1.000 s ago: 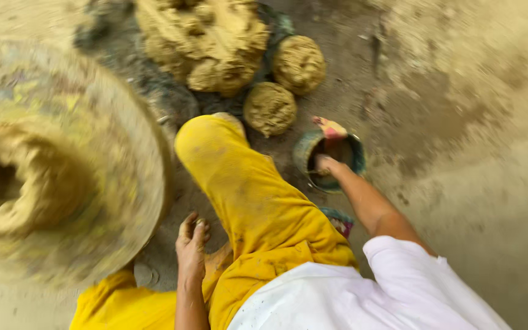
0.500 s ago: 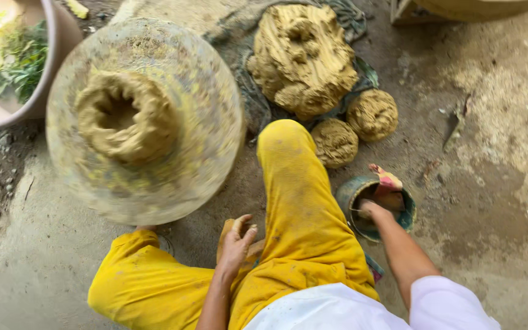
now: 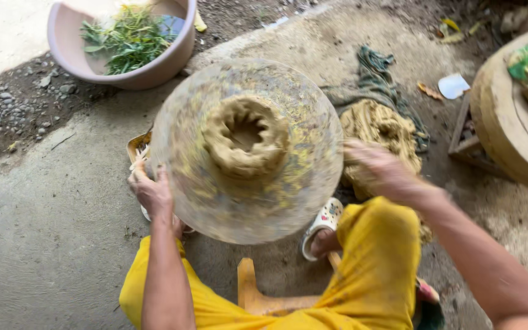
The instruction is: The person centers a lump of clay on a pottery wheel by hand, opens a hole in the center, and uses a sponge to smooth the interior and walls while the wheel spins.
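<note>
A round potter's wheel [image 3: 215, 201] smeared with yellow clay blurs with spin in the middle of the head view. On it sits a rough ring of brown clay [image 3: 247, 136] with a hollow centre. My left hand [image 3: 150, 190] rests against the wheel's left rim, fingers curled at its edge. My right hand [image 3: 381, 171] is blurred beside the wheel's right rim, fingers spread and wet with clay, holding nothing. Behind the right hand lies a large lump of yellow-brown clay [image 3: 379, 127] on a dark green cloth [image 3: 379, 74].
A pink basin [image 3: 74, 58] with green leaves stands at the top left on gravel. A round wooden block [image 3: 508, 125] is at the right edge. My yellow trousers [image 3: 374, 269], a white sandal [image 3: 321, 223] and a low wooden stool [image 3: 258, 296] are below the wheel.
The view swung left and up, centring the wheel. My right hand left the small pot at the right and came to the wheel's right rim. My left hand rose from my knee to the left rim.
</note>
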